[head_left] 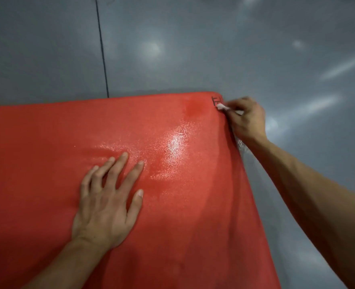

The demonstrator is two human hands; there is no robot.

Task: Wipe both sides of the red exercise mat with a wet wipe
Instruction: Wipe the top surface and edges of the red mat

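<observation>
The red exercise mat (47, 153) lies flat on the floor and fills the lower left of the view, its surface glistening wet near the middle. My left hand (107, 197) rests palm down on it with the fingers spread. At the mat's far right corner, beside a small black marking (216, 100), my right hand (246, 119) pinches a crumpled white wet wipe (222, 107) against the mat's edge. Most of the wipe is hidden in my fingers.
Glossy grey floor (255, 49) surrounds the mat at the back and right, with light reflections on it. A thin black seam (102, 51) runs across the floor toward the mat's far edge. A bit of clear film (240, 143) shows under my right wrist.
</observation>
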